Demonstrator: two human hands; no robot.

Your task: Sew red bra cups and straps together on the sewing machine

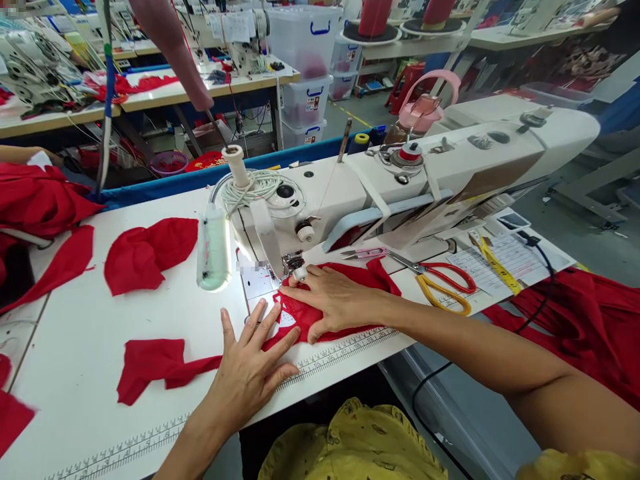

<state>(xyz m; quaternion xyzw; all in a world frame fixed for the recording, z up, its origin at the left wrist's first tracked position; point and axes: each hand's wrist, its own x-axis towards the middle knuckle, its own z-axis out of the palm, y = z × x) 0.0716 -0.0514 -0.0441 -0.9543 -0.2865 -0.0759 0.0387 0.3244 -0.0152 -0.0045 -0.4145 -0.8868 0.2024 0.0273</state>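
Note:
Red fabric [360, 280] lies under and beside the needle area of a white sewing machine [345, 193]. My right hand [337, 300] rests on this fabric, fingers spread, with its fingertips close to the presser foot [295, 265]. My left hand [255, 360] is spread flat at the fabric's left edge, its fingertips touching the red cloth and the table. A small white patterned patch [286, 317] shows between the two hands. How the cloth sits beneath the needle is hidden by the machine head and my right fingers.
Red cut pieces [150, 253] lie on the white table [75, 333] at left. Scissors with red and yellow handles [447, 283], small snips [367, 253], a yellow tape [500, 267] and papers are at right. A red fabric pile [590, 320] lies beyond the right edge.

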